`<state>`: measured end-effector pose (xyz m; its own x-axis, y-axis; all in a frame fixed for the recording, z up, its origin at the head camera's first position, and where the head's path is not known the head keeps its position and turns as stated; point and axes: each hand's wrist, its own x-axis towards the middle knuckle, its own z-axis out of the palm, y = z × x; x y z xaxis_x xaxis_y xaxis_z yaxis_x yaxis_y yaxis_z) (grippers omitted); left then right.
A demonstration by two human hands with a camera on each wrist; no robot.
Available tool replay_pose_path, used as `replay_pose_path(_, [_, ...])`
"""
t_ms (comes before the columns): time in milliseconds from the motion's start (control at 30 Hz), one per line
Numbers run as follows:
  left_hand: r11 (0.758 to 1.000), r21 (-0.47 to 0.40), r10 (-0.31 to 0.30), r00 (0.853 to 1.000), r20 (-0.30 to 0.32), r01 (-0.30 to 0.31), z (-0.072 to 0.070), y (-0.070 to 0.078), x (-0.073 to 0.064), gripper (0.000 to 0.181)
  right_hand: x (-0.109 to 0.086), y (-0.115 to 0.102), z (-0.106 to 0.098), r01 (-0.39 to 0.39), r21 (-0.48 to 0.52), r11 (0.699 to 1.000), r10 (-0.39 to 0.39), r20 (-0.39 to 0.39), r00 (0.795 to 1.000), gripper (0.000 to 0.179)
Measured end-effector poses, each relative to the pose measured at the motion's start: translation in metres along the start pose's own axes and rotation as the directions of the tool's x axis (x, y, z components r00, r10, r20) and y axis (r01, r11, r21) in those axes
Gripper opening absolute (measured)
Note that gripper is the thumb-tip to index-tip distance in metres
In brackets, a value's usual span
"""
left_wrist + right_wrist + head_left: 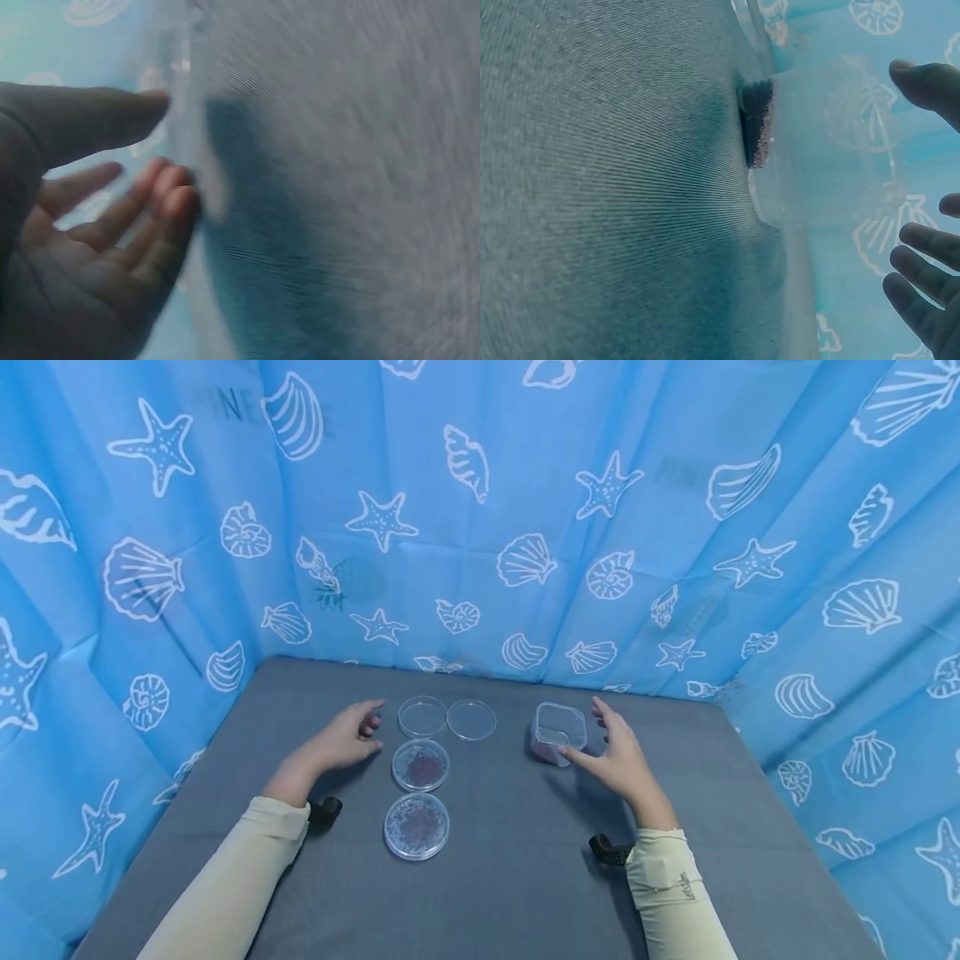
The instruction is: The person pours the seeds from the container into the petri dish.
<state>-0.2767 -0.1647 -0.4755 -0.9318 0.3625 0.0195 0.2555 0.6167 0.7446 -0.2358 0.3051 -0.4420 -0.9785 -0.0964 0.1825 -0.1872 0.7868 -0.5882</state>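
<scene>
My right hand (pixel 622 764) is spread around a clear square plastic container (pixel 558 727), thumb at its near side, fingers at its right. The right wrist view shows the container (pixel 821 157) upright, with small reddish-dark bits at the bottom; thumb and fingertips stand apart from its wall. My left hand (pixel 341 739), fingers loosely bent and holding nothing, hovers left of the round clear dishes. Two dishes, a middle one (pixel 421 766) and a nearer one (pixel 417 827), hold reddish bits. Behind them, a clear round dish (pixel 423 717) and another (pixel 472 720) show nothing inside.
A grey cloth covers the table (pixel 510 860). Blue curtain (pixel 465 585) with white shell and starfish prints hangs along the back and both sides. Black straps with small devices sit at both wrists. The left wrist view is blurred.
</scene>
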Motion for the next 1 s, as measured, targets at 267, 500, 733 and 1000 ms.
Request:
replay_pose_path(267, [0.992, -0.108, 0.054, 0.997, -0.063, -0.061, -0.004, -0.005, 0.021, 0.085, 0.004, -0.001, 0.002, -0.015, 0.017, 1.000, 0.014, 0.035, 0.999, 0.111])
replay_pose_path(500, [0.985, -0.163, 0.047, 0.998, -0.050, -0.055, -0.009, 0.001, 0.041, 0.101, 0.006, 0.000, 0.003, -0.043, 0.029, 0.999, 0.042, 0.052, 0.998, 0.112])
replay_pose_path(733, [0.980, -0.194, 0.051, 0.999, 0.007, -0.048, -0.008, 0.001, 0.049, 0.106, 0.005, 0.001, 0.004, -0.056, 0.026, 0.998, 0.054, 0.072, 0.996, 0.112])
replay_pose_path(1000, [0.982, -0.188, 0.024, 0.999, 0.031, -0.018, -0.001, -0.008, 0.049, 0.106, 0.003, 0.002, 0.004, -0.033, 0.036, 0.999, 0.030, 0.088, 0.996, 0.108])
